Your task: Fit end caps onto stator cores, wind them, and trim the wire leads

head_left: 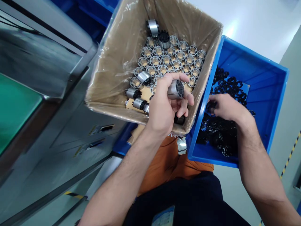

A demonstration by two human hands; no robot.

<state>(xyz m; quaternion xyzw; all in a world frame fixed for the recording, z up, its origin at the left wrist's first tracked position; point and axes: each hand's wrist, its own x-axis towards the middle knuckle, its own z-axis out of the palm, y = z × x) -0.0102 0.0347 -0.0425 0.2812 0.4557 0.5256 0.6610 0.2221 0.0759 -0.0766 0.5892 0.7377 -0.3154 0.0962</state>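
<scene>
My left hand (162,103) is closed around a silver metal cylinder (174,90) with a dark slotted end, held over the lined cardboard box (117,59). Below it, rows of silver metal rings (166,59) stand upright in the box. Several silver cylinders with black toothed ends, such as this one (144,77), lie on their sides there. My right hand (225,106) reaches into the blue bin (265,91), its fingers pinched on a black part (212,106). Loose black toothed plastic rings (230,89) are piled in the bin around it.
A grey metal machine or cabinet (77,131) with a green panel (16,110) stands at the left. Blue bins (94,12) are behind the box. Yellow-and-black tape (291,153) marks the floor at the right.
</scene>
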